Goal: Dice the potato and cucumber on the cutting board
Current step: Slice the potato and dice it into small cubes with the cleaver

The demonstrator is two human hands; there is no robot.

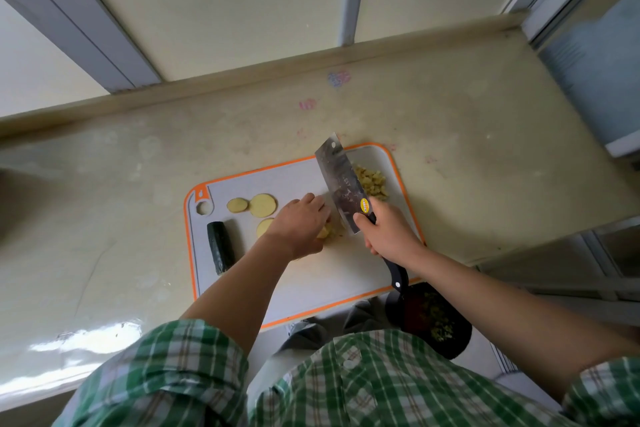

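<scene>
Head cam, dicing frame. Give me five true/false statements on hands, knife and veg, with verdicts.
1. The right hand grips the broad steel cleaver by its black handle. True.
2. The dark green cucumber piece is already diced. False: it lies in one piece at the left of the grey, orange-rimmed cutting board.
3. A pile of diced yellow potato lies on the board's far right part, beyond the blade. True.
4. The left hand hangs idle off the board. False: it holds down potato pieces beside the blade.
5. The round pale potato slices lie on the counter. False: they lie on the board, left of the left hand.
</scene>
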